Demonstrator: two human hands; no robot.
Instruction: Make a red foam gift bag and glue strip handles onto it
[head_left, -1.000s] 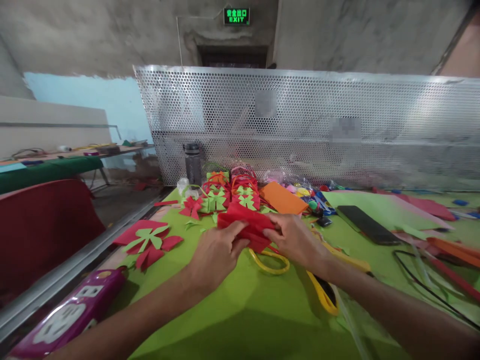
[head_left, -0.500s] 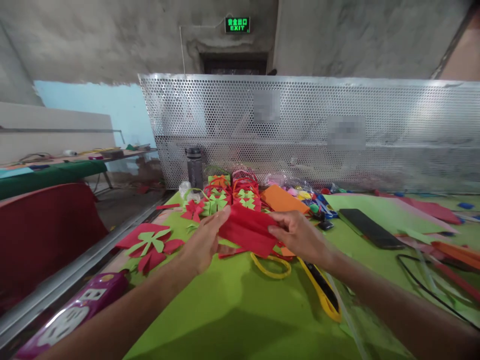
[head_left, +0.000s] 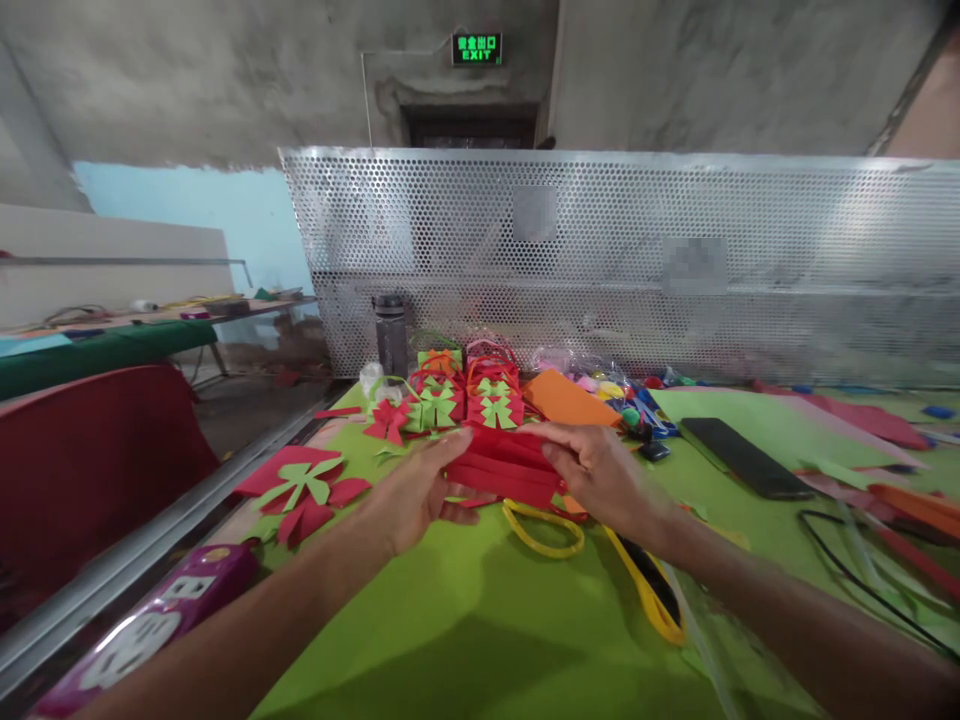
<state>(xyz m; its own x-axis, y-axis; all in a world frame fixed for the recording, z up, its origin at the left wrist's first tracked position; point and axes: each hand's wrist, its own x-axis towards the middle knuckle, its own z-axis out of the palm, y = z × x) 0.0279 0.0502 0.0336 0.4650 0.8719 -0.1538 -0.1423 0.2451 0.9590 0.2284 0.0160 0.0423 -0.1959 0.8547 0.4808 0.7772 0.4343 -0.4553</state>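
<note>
A folded piece of red felt (head_left: 510,475) is stretched between my two hands above the green tabletop cover (head_left: 450,620). My left hand (head_left: 424,490) is closed on its left end, thumb on top and some fingers beneath. At the other end, my right hand (head_left: 596,470) pinches the felt's upper right corner. The felt's top edge gapes a little, showing a darker fold inside. Just below it lies a yellow loop (head_left: 544,540). Small red bags with green bows (head_left: 495,400) stand right behind the felt.
Red and green felt bow pieces (head_left: 300,485) lie at left, near a purple case (head_left: 157,620). Behind stand a grey bottle (head_left: 390,340) and a perforated metal screen (head_left: 615,220). Yellow-handled scissors (head_left: 656,590), a black phone (head_left: 742,458) and orange felt (head_left: 570,398) lie to the right.
The red felt has tilted and come down slightly, so its folded top edge now faces me and gapes. My right hand has moved over its upper corner; the left fingers have spread lower.
</note>
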